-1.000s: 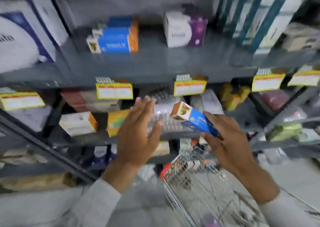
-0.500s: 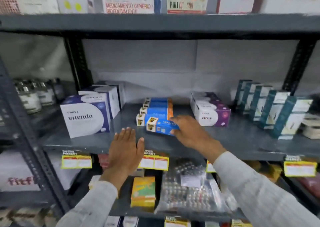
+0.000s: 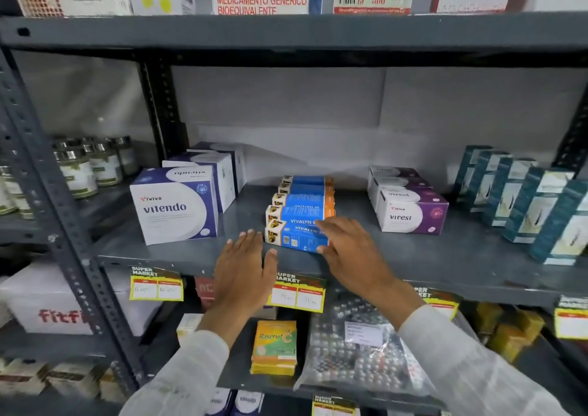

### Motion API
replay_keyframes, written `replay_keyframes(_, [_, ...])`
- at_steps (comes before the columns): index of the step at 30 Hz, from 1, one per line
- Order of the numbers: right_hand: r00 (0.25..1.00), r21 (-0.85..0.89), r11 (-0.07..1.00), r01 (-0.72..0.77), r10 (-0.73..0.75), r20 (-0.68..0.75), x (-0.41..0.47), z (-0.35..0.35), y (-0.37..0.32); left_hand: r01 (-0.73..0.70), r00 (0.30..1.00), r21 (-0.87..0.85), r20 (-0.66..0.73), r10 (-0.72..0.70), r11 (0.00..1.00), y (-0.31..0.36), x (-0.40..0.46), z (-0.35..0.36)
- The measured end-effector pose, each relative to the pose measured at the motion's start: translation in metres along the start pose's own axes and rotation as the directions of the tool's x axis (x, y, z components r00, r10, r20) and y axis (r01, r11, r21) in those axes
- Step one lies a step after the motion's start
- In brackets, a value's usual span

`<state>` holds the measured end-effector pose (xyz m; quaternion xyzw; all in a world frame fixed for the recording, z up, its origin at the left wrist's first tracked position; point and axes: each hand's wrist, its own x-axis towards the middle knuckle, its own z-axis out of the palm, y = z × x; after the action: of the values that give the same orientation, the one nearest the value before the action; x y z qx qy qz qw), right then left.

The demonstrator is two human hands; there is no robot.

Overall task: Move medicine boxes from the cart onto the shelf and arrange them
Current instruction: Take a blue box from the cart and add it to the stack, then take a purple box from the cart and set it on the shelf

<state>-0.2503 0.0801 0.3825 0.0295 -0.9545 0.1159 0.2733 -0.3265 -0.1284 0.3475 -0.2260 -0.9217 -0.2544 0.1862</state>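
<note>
Resting on front blue box (image 3: 297,240) at shelf (image 3: 413,256) edge: right hand (image 3: 346,247), fingers loosely around its right end. Hovering left of box: left hand (image 3: 245,269), fingers flat, empty.

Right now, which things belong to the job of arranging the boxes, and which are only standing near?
Job: front blue-and-orange Vivalyn carton; row of matching blue cartons; right hand; left hand; grey metal shelf.

Standing near: white-and-purple Vitendo box; purple Viresi box; teal cartons; glass jars.
</note>
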Motion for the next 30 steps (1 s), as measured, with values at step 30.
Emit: replay_keyframes(30, [0.021, -0.339, 0.415, -0.844, 0.658, 0.753, -0.604, 0.141, 0.147, -0.364, 0.386, -0.127, 0.881, 0.274, 0.923, 0.109, -0.394, 0.304])
